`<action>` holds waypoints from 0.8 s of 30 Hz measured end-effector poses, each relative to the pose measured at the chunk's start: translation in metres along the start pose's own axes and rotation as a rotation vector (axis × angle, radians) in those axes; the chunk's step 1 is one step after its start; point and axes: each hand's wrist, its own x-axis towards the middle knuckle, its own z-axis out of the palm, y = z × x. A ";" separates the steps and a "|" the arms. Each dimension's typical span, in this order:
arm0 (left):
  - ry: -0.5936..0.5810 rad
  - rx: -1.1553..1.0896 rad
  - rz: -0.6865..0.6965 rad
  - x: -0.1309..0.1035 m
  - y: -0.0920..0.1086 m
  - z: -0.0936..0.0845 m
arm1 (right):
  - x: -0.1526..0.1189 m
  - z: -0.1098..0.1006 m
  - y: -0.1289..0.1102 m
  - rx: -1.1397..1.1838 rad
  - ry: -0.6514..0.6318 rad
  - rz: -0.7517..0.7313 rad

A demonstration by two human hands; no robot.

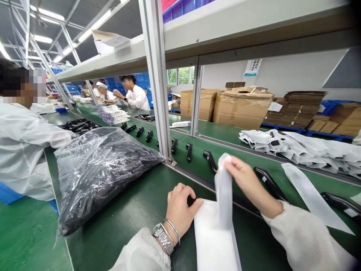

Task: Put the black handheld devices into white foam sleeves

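My right hand (239,171) pinches the top end of a narrow white pouch (225,199) and holds it upright. The pouch looks greyish and blurred; whether anything is inside I cannot tell. Its lower end hangs over a stack of flat white pouches (214,244) on the green bench. My left hand (180,209), with a watch and bangles at the wrist, rests beside that stack. Its fingers are bent, with a gap between thumb and forefinger, and the thumb tip touches the stack's upper left corner. Behind my right hand lies a black handheld device (269,182).
A clear plastic bag of dark items (104,173) lies on the left. More black devices line the green belt (194,169) beyond a metal post (156,75). Filled white pouches (304,150) are heaped at right. A co-worker (22,131) sits at left; cardboard boxes (242,107) stand behind.
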 end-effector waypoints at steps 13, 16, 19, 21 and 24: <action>-0.081 0.129 0.168 -0.002 0.002 0.004 | 0.091 -0.012 0.045 -0.755 0.070 -0.152; -0.093 0.135 0.203 -0.003 0.001 0.006 | 0.090 0.043 0.049 -0.695 -0.065 -0.116; -0.117 0.111 0.234 -0.004 0.000 0.007 | 0.096 0.076 0.056 -0.631 -0.087 -0.042; -0.125 0.090 0.245 -0.005 0.001 0.007 | 0.101 0.082 0.062 -0.564 -0.072 0.015; -0.105 0.083 0.265 -0.005 0.003 0.006 | 0.101 0.074 0.068 -0.405 -0.070 0.091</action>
